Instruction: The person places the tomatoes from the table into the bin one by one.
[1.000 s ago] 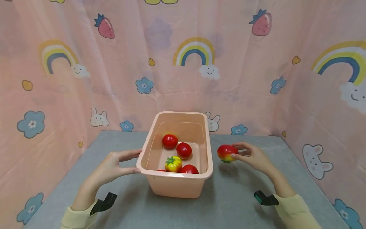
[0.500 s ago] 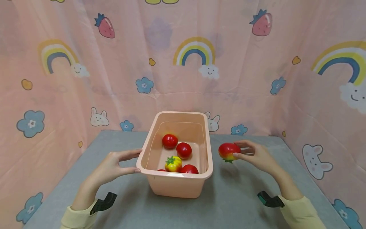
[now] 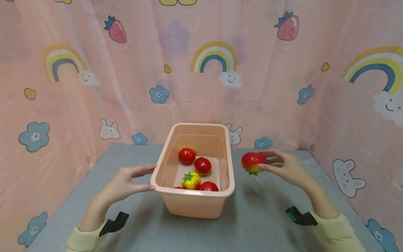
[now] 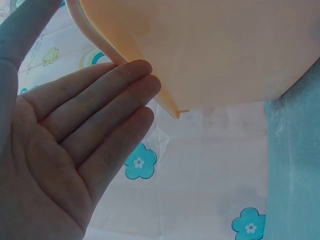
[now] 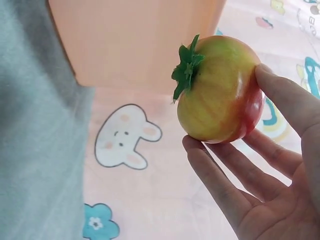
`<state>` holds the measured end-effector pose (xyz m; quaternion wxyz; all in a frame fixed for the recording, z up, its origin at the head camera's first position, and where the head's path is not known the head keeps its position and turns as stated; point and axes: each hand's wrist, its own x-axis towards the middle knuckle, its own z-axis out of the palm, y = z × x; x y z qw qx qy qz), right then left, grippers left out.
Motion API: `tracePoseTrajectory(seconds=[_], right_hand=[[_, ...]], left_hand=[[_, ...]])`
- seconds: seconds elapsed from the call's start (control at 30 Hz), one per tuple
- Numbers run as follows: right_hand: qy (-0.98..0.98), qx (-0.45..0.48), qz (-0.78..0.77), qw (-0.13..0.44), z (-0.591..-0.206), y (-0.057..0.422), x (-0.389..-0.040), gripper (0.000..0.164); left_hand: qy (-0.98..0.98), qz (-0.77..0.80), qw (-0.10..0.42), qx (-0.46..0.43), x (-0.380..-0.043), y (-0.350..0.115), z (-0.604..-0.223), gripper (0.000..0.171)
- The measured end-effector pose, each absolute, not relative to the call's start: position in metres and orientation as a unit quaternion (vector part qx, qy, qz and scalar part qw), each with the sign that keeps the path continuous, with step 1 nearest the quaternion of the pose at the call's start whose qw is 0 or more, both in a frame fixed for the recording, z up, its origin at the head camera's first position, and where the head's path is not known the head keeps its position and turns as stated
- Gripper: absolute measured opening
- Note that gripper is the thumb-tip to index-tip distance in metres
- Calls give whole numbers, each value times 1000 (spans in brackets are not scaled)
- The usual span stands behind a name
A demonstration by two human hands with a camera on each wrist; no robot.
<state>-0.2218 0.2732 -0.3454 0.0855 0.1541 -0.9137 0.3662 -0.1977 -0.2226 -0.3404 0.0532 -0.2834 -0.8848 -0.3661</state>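
Observation:
A peach plastic bin [image 3: 193, 203] stands mid-table, with several tomatoes inside, among them a yellow one [image 3: 190, 180] with a green leafy top. At its left side, my left hand [image 3: 126, 183] touches the rim with extended fingertips and thumb. The left wrist view shows those fingers [image 4: 112, 107] nearly straight against the bin's edge. To the right of the bin, my right hand [image 3: 288, 168] pinches a red-and-yellow tomato [image 3: 253, 162] between thumb and fingers, held above the table. In the right wrist view the tomato's [image 5: 220, 90] green calyx points toward the bin.
The grey table [image 3: 252, 224] ends at a pink curtain [image 3: 135, 80] behind and along the sides. Inside the bin are red tomatoes, one at the back [image 3: 187, 155], one in the middle [image 3: 203, 166] and one near the front [image 3: 208, 186]. Another is mostly hidden by the front rim.
My right hand has risen and shifted slightly right with the tomato, which is now higher over the table. The left hand and bin stay put.

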Motion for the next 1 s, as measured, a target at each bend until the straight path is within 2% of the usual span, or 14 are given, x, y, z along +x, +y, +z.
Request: tracePoseTrajectory(seconds=[0.43,1.0], right_hand=[[-910,193,346,118,-322,268,-224,51],[-912,204,332,129,-292,243,-226,59]], left_hand=[[-888,-368,44,-271,-197,-222,-339,66],[-889,-361,51,-278,-197,-222,-339,66]])
